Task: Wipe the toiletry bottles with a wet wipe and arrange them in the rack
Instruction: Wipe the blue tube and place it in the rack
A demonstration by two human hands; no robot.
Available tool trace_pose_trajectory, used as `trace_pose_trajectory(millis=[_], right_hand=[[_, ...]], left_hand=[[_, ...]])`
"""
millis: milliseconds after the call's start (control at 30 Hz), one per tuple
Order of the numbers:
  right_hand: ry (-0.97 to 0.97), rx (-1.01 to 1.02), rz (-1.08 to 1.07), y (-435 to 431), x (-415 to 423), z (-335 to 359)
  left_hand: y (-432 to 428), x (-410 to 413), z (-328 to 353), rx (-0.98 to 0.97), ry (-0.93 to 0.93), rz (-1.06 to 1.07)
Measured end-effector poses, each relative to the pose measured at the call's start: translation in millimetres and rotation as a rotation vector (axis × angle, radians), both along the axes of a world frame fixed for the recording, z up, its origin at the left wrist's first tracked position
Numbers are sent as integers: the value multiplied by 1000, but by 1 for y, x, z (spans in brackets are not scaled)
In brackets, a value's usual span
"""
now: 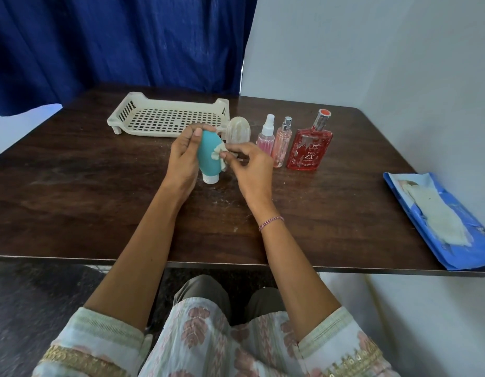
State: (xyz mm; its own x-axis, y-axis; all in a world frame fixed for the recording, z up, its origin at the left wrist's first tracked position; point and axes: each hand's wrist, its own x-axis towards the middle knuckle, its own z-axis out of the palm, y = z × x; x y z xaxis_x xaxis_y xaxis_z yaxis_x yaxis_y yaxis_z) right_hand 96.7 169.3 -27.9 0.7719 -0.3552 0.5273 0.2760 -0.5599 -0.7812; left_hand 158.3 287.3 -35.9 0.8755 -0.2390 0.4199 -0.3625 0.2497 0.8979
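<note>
My left hand (182, 156) grips a teal squeeze bottle (208, 156) that stands on its white cap on the table. My right hand (250, 165) pinches a small crumpled wet wipe (219, 153) against the bottle's right side. Behind the bottle, the cream plastic rack (167, 115) lies with nothing in it. To its right stand a clear ribbed bottle (237, 130), a small pink spray bottle (266, 136), a slim pink perfume bottle (282, 144) and a large red perfume bottle (309, 145).
A blue wet-wipe pack (442, 221) lies open at the table's right edge with white wipes showing. The dark wooden table (86, 200) meets a blue curtain at the back left and a white wall on the right.
</note>
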Motion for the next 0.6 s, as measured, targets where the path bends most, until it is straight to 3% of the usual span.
trace_pose_trajectory(millis=[200, 600], right_hand=[[159, 86, 69, -4, -1, -3], [121, 15, 57, 0, -4, -1]], left_hand=[[-2, 2, 1, 96, -110, 210], [2, -8, 0, 281, -149, 364]])
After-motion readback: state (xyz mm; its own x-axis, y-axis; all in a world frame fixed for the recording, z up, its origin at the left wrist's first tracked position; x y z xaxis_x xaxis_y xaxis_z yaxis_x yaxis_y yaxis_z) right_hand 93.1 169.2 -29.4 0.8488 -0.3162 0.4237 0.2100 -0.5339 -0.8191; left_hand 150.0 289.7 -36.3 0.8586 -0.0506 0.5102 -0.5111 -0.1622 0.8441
